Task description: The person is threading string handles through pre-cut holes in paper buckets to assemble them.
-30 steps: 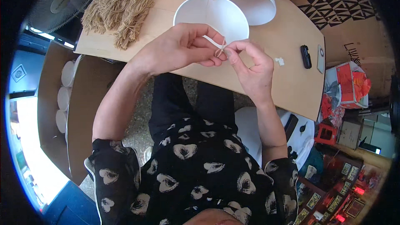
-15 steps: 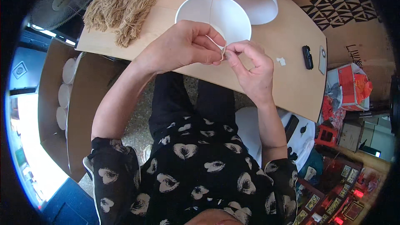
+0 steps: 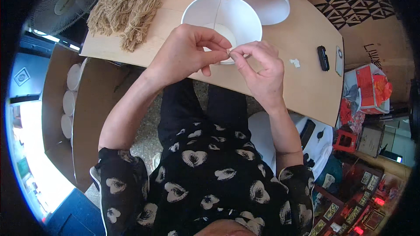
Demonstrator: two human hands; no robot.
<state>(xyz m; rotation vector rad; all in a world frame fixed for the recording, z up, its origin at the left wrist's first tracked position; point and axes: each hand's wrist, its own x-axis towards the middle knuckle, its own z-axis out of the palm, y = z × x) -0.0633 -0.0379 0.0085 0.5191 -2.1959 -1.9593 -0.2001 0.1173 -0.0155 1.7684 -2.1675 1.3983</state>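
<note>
Over the near rim of a white paper bucket [image 3: 247, 22], both my hands meet, fingertips almost touching. My left hand [image 3: 188, 52] pinches a thin tan string [image 3: 217, 12] between thumb and fingers. From the opposite side, my right hand [image 3: 262, 67] pinches the same string at a small twist or knot, mostly hidden by the fingertips. The string runs across the bucket's opening to its far rim, where a small knot of it shows. The bucket lies tilted on the table [image 3: 302, 87], its mouth toward me.
A heap of tan string [image 3: 127, 8] lies at the back left. Stacked white buckets [image 3: 264, 0] stand behind the bucket. A black folded tool [image 3: 323, 59], a phone-like slab [image 3: 339, 61] and a white scrap [image 3: 295, 63] lie to the right. An open carton [image 3: 94, 118] holds white tubs, lower left.
My hands have shifted slightly left, and the pinched string is now drawn tighter at the fingertips. The loose loop between my fingers no longer shows.
</note>
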